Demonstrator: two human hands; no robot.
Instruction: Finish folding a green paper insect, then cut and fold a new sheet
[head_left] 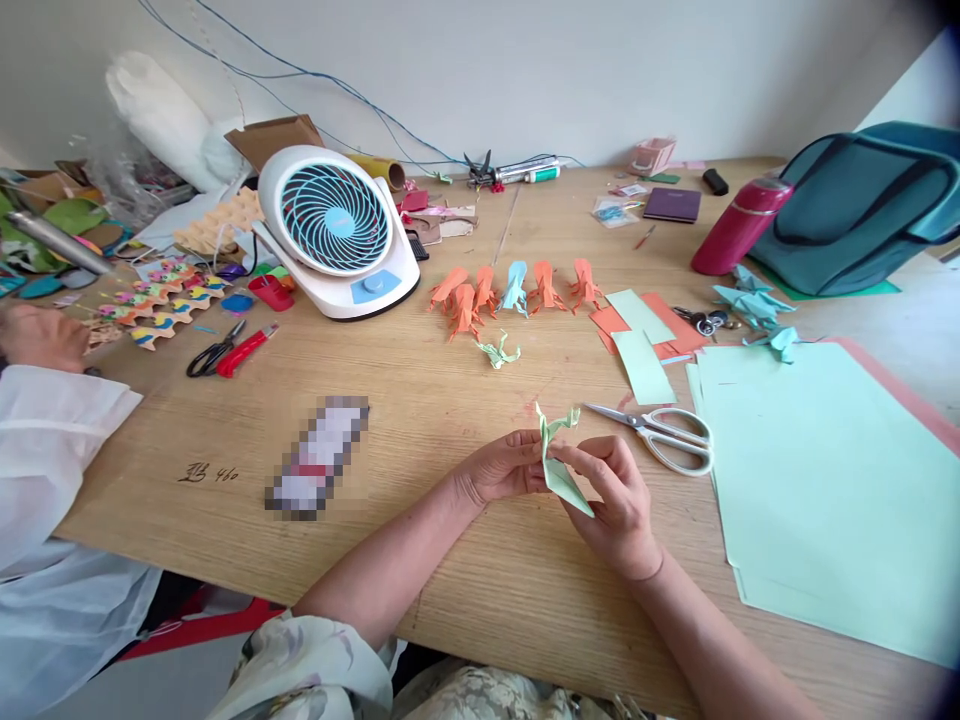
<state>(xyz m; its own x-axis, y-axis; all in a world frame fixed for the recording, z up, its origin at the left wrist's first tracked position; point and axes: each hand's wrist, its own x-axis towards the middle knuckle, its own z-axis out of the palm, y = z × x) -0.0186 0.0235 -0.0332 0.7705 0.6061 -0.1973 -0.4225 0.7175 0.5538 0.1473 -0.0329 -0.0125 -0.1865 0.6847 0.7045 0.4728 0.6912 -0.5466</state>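
Between my two hands is a pale green origami figure, partly folded, with thin twisted points at its top and a flat flap pointing down. My left hand grips its left side, fingers closed. On the other side my right hand pinches it with thumb and index finger. Right beside that hand lie white-handled scissors, blades pointing left. Farther back stand several orange origami figures and a blue one. A finished-looking green origami figure lies in front of them.
Large green paper sheets cover the right side, with cut paper pieces nearby. A fan, a pink bottle and a teal bag stand behind. At left are black scissors, a red cutter and another person's sleeve.
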